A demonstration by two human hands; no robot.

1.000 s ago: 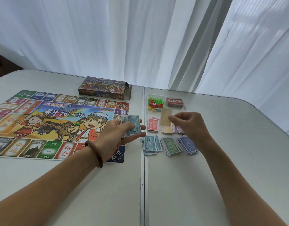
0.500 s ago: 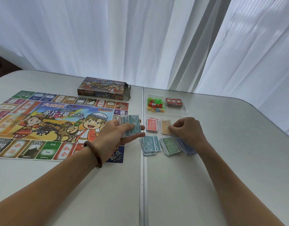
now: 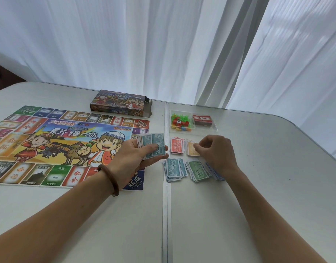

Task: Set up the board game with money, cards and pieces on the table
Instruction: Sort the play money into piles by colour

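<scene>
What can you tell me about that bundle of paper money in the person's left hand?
The bundle of notes is a fanned stack of thin paper play money, teal-blue on top and printed "100", with paler edges of other notes peeking out on its left side. The left hand holds it face up in a closed grip, thumb pressed across the top note, fingers underneath. It hangs above the right edge of the game board, near the table's centre seam, apart from the sorted piles lying to its right.

A pale table with a seam down its middle carries the game board and box on its left half, and 5 piles of paper money beside a clear tray on its right.
</scene>
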